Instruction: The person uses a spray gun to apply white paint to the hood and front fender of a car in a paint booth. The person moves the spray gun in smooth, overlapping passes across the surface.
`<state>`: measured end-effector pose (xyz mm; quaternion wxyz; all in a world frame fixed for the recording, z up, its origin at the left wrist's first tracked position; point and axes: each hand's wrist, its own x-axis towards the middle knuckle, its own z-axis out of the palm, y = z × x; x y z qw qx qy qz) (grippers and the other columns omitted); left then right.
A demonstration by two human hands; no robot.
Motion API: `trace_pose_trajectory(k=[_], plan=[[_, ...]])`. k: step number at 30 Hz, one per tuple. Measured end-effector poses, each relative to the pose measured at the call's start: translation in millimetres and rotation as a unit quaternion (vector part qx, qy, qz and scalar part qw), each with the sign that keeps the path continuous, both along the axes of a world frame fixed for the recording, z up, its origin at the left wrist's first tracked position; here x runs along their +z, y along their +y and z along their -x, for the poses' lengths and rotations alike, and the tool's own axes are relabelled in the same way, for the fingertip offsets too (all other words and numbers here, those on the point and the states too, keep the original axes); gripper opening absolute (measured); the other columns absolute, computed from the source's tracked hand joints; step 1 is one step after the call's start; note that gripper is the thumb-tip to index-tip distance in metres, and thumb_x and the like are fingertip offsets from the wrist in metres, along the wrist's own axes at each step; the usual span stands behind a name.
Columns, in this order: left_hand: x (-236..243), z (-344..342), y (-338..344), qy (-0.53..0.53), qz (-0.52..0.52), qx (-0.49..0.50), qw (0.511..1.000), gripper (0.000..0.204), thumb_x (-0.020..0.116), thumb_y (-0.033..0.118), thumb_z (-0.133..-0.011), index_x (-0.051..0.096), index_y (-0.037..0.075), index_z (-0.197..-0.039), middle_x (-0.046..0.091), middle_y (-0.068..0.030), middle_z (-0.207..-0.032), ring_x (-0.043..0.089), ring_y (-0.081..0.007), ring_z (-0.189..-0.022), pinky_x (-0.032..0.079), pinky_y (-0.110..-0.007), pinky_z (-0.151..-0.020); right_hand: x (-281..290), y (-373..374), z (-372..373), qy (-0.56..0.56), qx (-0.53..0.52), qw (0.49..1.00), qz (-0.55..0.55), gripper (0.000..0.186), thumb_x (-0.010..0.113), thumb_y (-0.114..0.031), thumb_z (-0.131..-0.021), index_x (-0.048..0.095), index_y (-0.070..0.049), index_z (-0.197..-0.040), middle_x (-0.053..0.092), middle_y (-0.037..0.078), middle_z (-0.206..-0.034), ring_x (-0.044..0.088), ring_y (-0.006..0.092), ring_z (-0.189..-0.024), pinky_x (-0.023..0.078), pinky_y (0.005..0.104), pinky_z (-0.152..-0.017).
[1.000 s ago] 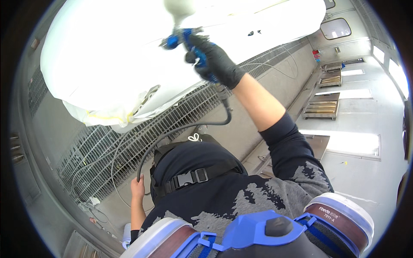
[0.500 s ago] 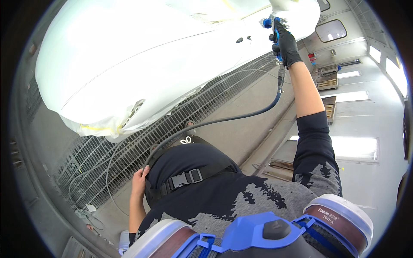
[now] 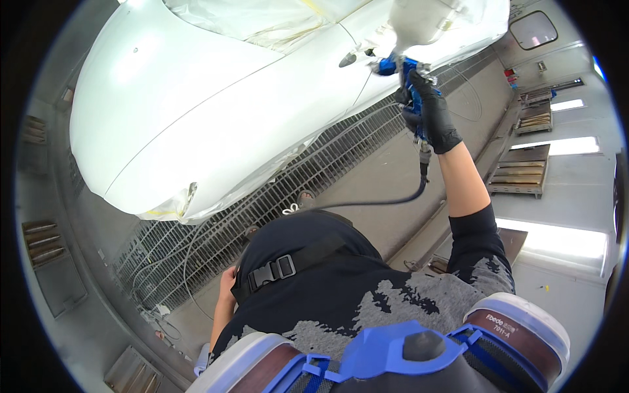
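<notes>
Nearest the camera sits the person's respirator (image 3: 393, 350), blue at the centre with a round filter on each side, and below it the dark shirt crossed by a black strap with a buckle (image 3: 278, 268). The left hand (image 3: 227, 283) hangs low by the hip, bare, touching the shirt; whether its grip is clenched or released cannot be told from here. Under the feet runs the metal floor grating (image 3: 196, 242), with a thin hose looping across it.

Farther out, the right arm reaches up and away. The right hand (image 3: 429, 111), in a black glove, has its grip clenched around the handle of a blue spray gun (image 3: 400, 69), fingers wrapped at the trigger. A dark air hose (image 3: 393, 200) drops from the base of the gun and curves back toward the body. The gun is held just beside the white car body (image 3: 216, 111), near its door handle.

To spray well here, the gun probably wants to stay square to the panel at an even distance, moving steadily, with the hose kept off the wet surface.

The translucent paint cup (image 3: 422, 23) stands on top of the gun; how much it holds cannot be made out. Masking sheet (image 3: 262, 19) covers the car's glass at the far edge.
</notes>
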<state>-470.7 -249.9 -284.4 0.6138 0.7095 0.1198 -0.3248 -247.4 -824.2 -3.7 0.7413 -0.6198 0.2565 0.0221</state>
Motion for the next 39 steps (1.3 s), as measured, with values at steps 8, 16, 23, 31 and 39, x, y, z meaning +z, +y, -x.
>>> trace_pose_trajectory(k=[8, 16, 23, 31, 39], plan=[[3.5, 25.3, -52.6, 0.037, -0.051, 0.043, 0.997, 0.030, 0.072, 0.023, -0.094, 0.073, -0.004, -0.107, 0.072, -0.0018, -0.088, 0.062, -0.0089, -0.088, 0.050, -0.028, -0.079, -57.6, -36.6, -18.9, -0.081, -0.148, 0.978, 0.120, 0.036, 0.063, -0.049, -0.101, 0.059, -0.014, -0.091, 0.051, -0.003, -0.067, 0.035, 0.0064, -0.041, 0.024, 0.0247, -0.039], [19.2, 55.3, -37.5, 0.059, -0.226, 0.007, 0.972, 0.026, 0.073, 0.021, -0.094, 0.072, -0.004, -0.100, 0.071, -0.0015, -0.084, 0.061, -0.0087, -0.083, 0.051, -0.029, -0.076, -108.6, -19.8, 42.3, 0.042, 0.109, 0.985, -0.128, 0.018, 0.065, -0.027, -0.099, 0.061, -0.013, -0.108, 0.059, 0.001, -0.083, 0.047, 0.0117, -0.056, 0.037, 0.0271, -0.049], [24.8, 36.7, -70.1, 0.070, -0.121, 0.048, 0.989, 0.024, 0.070, 0.020, -0.098, 0.071, -0.004, -0.101, 0.069, 0.0013, -0.083, 0.059, -0.0075, -0.080, 0.050, -0.027, -0.075, -111.7, -97.9, 19.5, -0.045, -0.022, 0.999, 0.018, 0.028, 0.059, -0.040, -0.104, 0.060, -0.013, -0.099, 0.058, -0.001, -0.077, 0.043, 0.0073, -0.047, 0.030, 0.0238, -0.041], [17.8, 29.2, -75.8, 0.066, -0.118, 0.035, 0.990, 0.028, 0.067, 0.024, -0.103, 0.069, -0.003, -0.096, 0.063, 0.0047, -0.079, 0.053, -0.0047, -0.076, 0.048, -0.026, -0.070, -105.3, -95.5, 3.5, -0.005, -0.217, 0.975, 0.035, 0.042, 0.059, -0.050, -0.103, 0.058, -0.011, -0.088, 0.049, 0.000, -0.066, 0.041, 0.0097, -0.043, 0.028, 0.0262, -0.041], [16.5, 63.3, -53.9, 0.048, -0.149, 0.011, 0.988, 0.035, 0.067, 0.030, -0.103, 0.065, -0.002, -0.086, 0.056, 0.0042, -0.072, 0.047, -0.0064, -0.070, 0.043, -0.027, -0.065, -131.3, -26.3, 74.6, 0.051, 0.131, 0.989, 0.049, 0.014, 0.066, -0.011, -0.099, 0.064, -0.008, -0.113, 0.063, 0.003, -0.094, 0.062, 0.0160, -0.087, 0.052, 0.0315, -0.076]])
